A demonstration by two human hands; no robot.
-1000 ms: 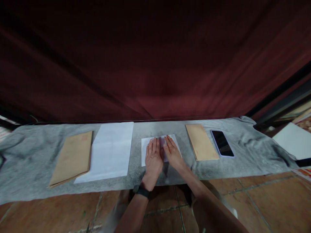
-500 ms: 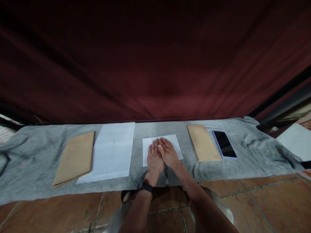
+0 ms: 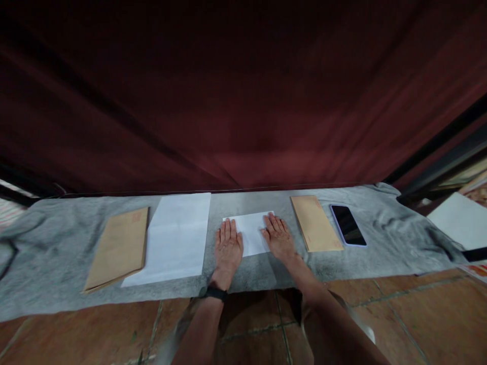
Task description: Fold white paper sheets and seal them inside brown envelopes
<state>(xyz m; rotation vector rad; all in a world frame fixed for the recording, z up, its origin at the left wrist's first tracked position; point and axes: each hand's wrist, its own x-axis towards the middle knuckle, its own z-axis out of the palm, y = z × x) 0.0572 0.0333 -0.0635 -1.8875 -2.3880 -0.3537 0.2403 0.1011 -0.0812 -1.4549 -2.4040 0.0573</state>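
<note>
Paper (image 3: 252, 234) partly hidden beneath left hand (image 3: 229, 248)

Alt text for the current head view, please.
Left hand and right hand lie flat on opposite ends of a small white paper on a grey cloth. Left of the paper are a large white sheet and wide brown packet; right, a narrower brown packet and a phone.

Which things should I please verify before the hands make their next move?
1. Left hand flat on the left end of the small white paper: ok.
2. Right hand on its right end: ok.
3. Large white sheet fully uncovered: not ok; the left brown envelopes overlap its left edge.
4. Phone apart from the small white paper: ok; the right brown envelopes lie between.
5. Paper edges under the hands even: cannot tell, hidden.
</note>
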